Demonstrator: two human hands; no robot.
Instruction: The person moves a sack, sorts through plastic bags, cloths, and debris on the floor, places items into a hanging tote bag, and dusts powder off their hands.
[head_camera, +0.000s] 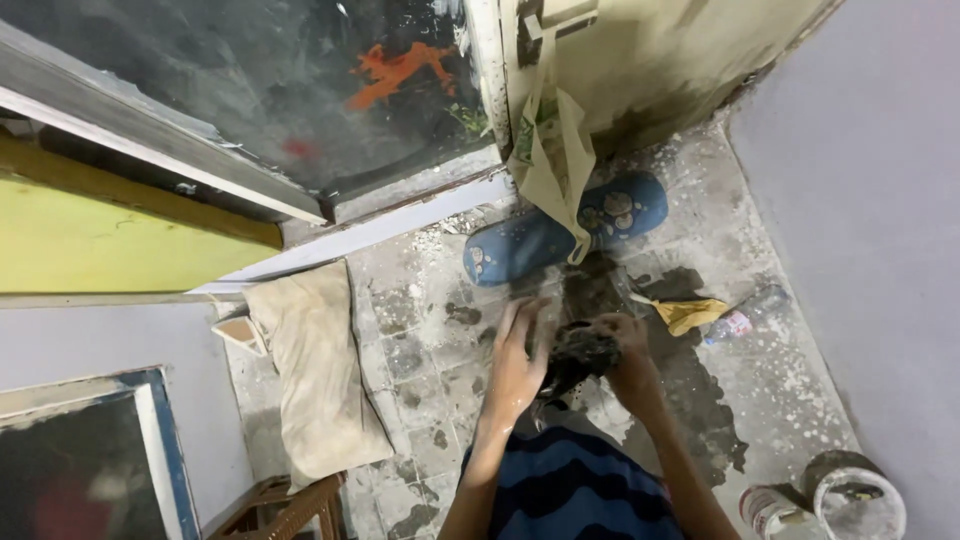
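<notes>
My left hand (516, 362) reaches down over the dirty tiled floor (420, 350), fingers spread and pressed against the side of a dark, wet, crumpled lump (583, 350) that looks like a rag or a mass of grime. My right hand (628, 352) grips the same lump from the right, fingers curled round it. Both hands are smeared with pale dust. What the lump is made of cannot be told. A dark wet stain (695, 400) spreads on the floor under and to the right of my hands.
A blue bolster cushion (560, 232) lies beyond my hands, a beige cloth bag (552, 165) hanging over it. A dirty pillow (318, 370) lies left. A yellow wrapper (690, 313), a plastic bottle (745, 315), a bucket (858, 498) and a can (772, 512) sit right. Grey wall (870, 200) at right.
</notes>
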